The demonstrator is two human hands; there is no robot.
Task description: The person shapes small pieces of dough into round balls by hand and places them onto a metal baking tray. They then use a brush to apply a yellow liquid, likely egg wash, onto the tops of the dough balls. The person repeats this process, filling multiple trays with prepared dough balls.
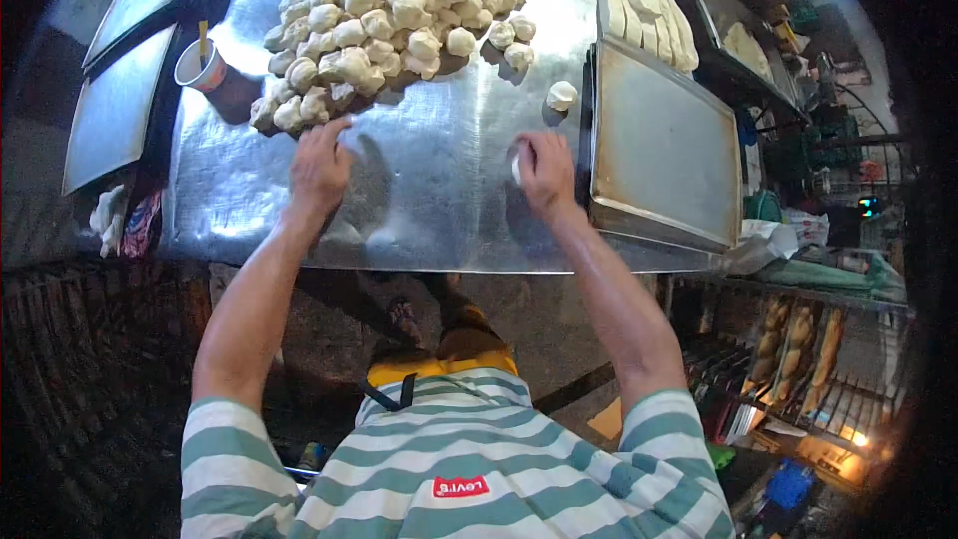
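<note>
A big heap of pale dough pieces (379,25) lies on the shiny metal table (419,210). My left hand (321,168) is just below the heap's near left edge, close to its lowest pieces. Its fingers are partly stretched, the thumb apart, and I see nothing held in it. To the right, my right hand (549,172) curls over a dough ball (516,170) on the tabletop; only the ball's left side shows past the fingers. One more dough ball (562,96) sits alone just beyond that hand.
A white tub (187,68) with a stick in it stands left of the heap. Flat metal trays (667,145) are stacked along the right side, with long pale dough pieces (639,5) behind them. More trays (115,105) lean at the left. Baked loaves (795,349) fill a lower right rack.
</note>
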